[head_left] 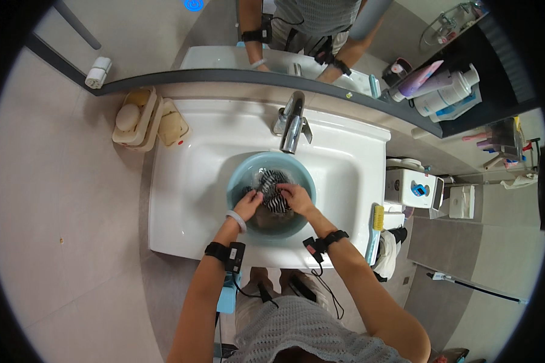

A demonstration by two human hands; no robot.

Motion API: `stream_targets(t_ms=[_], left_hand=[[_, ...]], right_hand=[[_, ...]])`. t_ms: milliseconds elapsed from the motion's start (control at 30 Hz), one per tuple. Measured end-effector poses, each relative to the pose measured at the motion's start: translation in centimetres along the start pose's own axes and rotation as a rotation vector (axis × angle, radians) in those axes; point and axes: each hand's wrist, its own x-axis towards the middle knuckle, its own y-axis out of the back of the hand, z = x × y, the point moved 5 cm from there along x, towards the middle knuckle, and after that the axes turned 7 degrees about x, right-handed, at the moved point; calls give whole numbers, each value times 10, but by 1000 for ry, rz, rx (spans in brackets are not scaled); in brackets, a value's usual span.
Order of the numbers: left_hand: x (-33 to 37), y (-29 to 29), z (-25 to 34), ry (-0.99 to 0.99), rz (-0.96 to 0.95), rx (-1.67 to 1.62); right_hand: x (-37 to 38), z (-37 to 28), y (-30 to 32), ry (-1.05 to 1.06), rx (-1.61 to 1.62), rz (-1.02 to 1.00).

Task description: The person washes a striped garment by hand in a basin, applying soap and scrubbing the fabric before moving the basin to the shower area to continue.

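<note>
A black-and-white striped cloth point(277, 203) lies bunched in a light blue round basin point(309, 181), partly under water. My left hand point(248, 206) is closed on the cloth's left side, its fingers pinching the fabric. From the right, my right hand point(297, 198) grips the upper right part of the cloth between thumb and fingers. Both hands are inside the basin's rim. What kind of garment or cloth it is cannot be made out. The basin stands in a wide white sink point(194, 193), just in front of a chrome faucet point(292, 130).
Soap holders point(154, 124) sit at the sink's back left corner. A yellow-bristled brush point(378, 218) rests on the right rim. Bottles and tubes point(445, 94) stand on the dark shelf at upper right. A mirror point(224, 36) rises behind the faucet.
</note>
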Motion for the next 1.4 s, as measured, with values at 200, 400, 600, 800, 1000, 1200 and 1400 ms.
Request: stream_targets(t_ms=[200, 400, 600, 800, 1000, 1200, 1400], left_hand=[[-38, -19, 41, 431, -90, -1057], [-35, -26, 31, 418, 17, -1062], [-52, -14, 19, 381, 30, -1042], [-54, -22, 17, 393, 0, -1037], [-55, -33, 55, 239, -211, -1333], [-35, -38, 36, -8, -286, -1414], [-50, -42, 65, -19, -36, -1198]], right_hand=[[-35, -89, 28, -141, 1244, -79], [-23, -29, 2, -56, 692, 165], [-18, -24, -23, 58, -130, 196], [-13, -6, -21, -73, -5, 163], [-63, -109, 23, 10, 552, 258], [-70, -114, -15, 303, 546, 460], [-44, -98, -15, 171, 713, 618]])
